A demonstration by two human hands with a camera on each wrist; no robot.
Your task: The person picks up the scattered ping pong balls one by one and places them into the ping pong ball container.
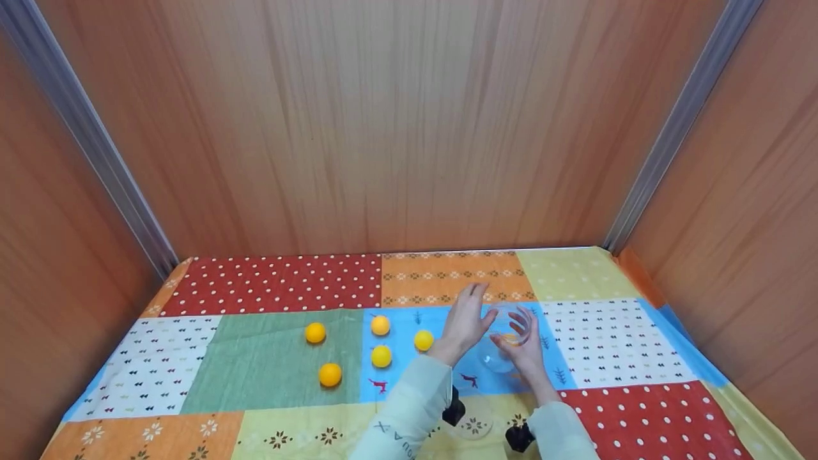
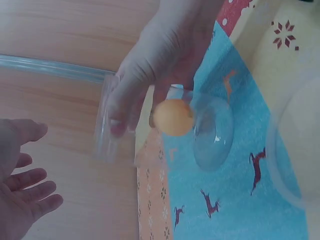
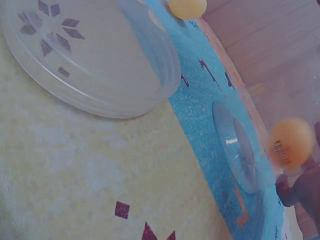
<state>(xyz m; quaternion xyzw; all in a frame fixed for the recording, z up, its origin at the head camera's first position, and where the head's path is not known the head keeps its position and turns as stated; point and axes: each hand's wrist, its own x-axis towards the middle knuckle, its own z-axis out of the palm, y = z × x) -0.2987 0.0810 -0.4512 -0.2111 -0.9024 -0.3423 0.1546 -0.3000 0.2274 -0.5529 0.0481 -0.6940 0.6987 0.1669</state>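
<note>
My right hand (image 1: 521, 348) grips a clear plastic jar (image 1: 495, 361) near its rim, tilted above the blue patch of the cloth. Inside the jar an orange ping-pong ball (image 2: 174, 117) shows, slightly blurred; dark print marks this ball (image 3: 291, 144) in the right wrist view. Just left of the jar's mouth is my left hand (image 1: 466, 322), its fingers spread and holding nothing. In the left wrist view, this left hand (image 2: 25, 185) appears apart from the jar. A clear round lid (image 3: 150, 102) lies on the cloth near my forearms.
Several orange and yellow ping-pong balls lie left of my hands, among them a yellow ball (image 1: 424, 340) close to my left wrist and an orange ball (image 1: 330, 374) on the green patch. Wood-patterned walls (image 1: 409, 128) enclose the patchwork cloth (image 1: 268, 364) at back and sides.
</note>
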